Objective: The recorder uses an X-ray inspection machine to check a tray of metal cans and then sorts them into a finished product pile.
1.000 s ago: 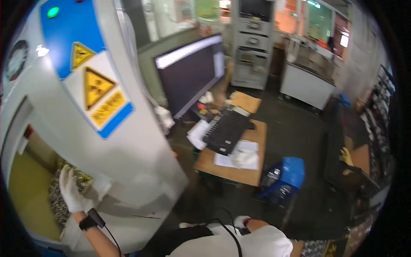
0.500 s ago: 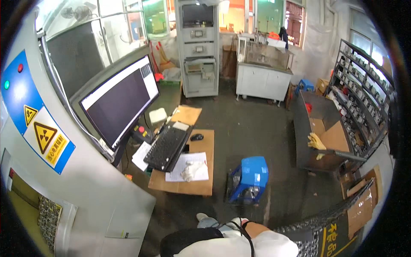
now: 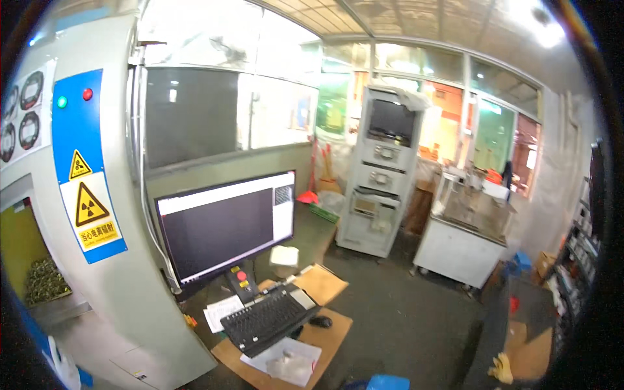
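Observation:
Neither of my hands shows clearly in the head view. At the lower left rim a blurred whitish shape [image 3: 63,364] lies against a blue edge; I cannot make out what it is. A low desk stands ahead, with a black keyboard [image 3: 270,318] on it and a dark mouse [image 3: 321,322] to the right. A white sheet of paper [image 3: 309,354] lies in front of the keyboard, with a crumpled white thing on it, perhaps a glove. Above the desk is a wide monitor [image 3: 224,227] with a dark picture area. A red button [image 3: 242,276] sits under it.
On the left stands a grey machine cabinet [image 3: 156,325] with warning signs and an opening showing metal parts [image 3: 45,283]. A grey instrument rack [image 3: 374,221] and a white wheeled cabinet [image 3: 455,253] are at the back. A blue stool [image 3: 389,382] shows at the bottom edge; a bin and shelves are right.
The view has tilted up and turned left, so ceiling and more of the cabinet show. My body and arms have left the lower edge. The stool has slid nearly out of the picture.

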Motion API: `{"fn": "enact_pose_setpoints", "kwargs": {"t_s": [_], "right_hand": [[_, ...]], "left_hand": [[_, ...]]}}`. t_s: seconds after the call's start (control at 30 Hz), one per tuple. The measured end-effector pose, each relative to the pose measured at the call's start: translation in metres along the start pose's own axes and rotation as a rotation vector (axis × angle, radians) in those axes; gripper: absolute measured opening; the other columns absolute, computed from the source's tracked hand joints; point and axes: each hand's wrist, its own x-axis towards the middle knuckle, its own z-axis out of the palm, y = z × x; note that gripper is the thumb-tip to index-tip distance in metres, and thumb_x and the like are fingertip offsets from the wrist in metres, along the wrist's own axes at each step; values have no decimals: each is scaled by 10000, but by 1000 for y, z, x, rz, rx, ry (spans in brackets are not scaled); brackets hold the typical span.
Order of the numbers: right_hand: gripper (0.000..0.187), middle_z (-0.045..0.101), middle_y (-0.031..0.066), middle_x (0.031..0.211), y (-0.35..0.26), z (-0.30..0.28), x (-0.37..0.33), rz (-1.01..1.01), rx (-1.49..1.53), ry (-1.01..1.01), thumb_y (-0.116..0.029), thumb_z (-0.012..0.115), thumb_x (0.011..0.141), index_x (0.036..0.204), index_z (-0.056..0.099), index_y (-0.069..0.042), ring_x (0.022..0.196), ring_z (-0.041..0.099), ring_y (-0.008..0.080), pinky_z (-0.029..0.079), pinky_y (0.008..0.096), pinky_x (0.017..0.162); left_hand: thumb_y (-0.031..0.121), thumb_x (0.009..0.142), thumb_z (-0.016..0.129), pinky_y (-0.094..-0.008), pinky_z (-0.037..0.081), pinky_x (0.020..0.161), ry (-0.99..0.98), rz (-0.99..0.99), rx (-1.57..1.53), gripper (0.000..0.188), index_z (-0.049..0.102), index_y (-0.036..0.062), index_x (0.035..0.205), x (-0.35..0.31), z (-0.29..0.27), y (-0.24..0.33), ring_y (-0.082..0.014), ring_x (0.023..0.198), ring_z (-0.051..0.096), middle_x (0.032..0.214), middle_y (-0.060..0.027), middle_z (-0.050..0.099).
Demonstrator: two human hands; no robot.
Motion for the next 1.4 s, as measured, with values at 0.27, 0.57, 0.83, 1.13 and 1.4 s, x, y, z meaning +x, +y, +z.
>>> {"fn": "enact_pose_setpoints", "kwargs": {"t_s": [0.27, 0.57, 0.83, 1.13, 1.4], "right_hand": [[351, 720, 111, 1107, -1, -103, 82, -212, -175, -227, -350, 585, 1016, 1217, 721, -97, 1033, 678, 258, 524, 401, 922], [379, 723, 116, 1250, 94, -75, 81, -328, -309, -310, -278, 590, 1009, 1334, 687, -107, 1140, 680, 279, 521, 394, 1009], [256, 755, 125, 1127, 129, -49, 26, -237, -213, -216, -169, 614, 1005, 1208, 725, -62, 994, 716, 255, 570, 388, 888], [203, 741, 119, 1062, 66, -154, 24, -120, 66, -91, -177, 637, 979, 1127, 714, -61, 948, 711, 253, 566, 402, 847], [165, 729, 114, 1005, -42, -237, 111, -305, 249, -181, -184, 658, 956, 1055, 704, -59, 907, 707, 252, 564, 414, 811]], "left_hand": [[123, 869, 587, -701, 313, 1185, 89, -256, -562, 198, 735, -2, 907, 126, 17, 67, -398, 1508, 365, 1225, -207, 640], [190, 908, 592, -586, 322, 1208, 326, -304, -534, 294, 786, 35, 1065, 185, 31, 83, -292, 1537, 347, 1326, -172, 658], [220, 916, 600, -557, 357, 1171, 356, -302, -1216, 302, 785, 56, 1090, 142, -160, 63, -284, 1477, 402, 1314, -163, 671], [254, 926, 609, -525, 397, 1129, -386, 228, -2154, 312, 783, 80, 1118, 43, -423, 194, -276, 1410, 464, 1302, -153, 686], [284, 934, 616, -496, 432, 1092, -834, 231, -2084, 323, 782, 101, 1143, 31, -467, 283, -268, 1350, 519, 1290, -145, 699]]}}
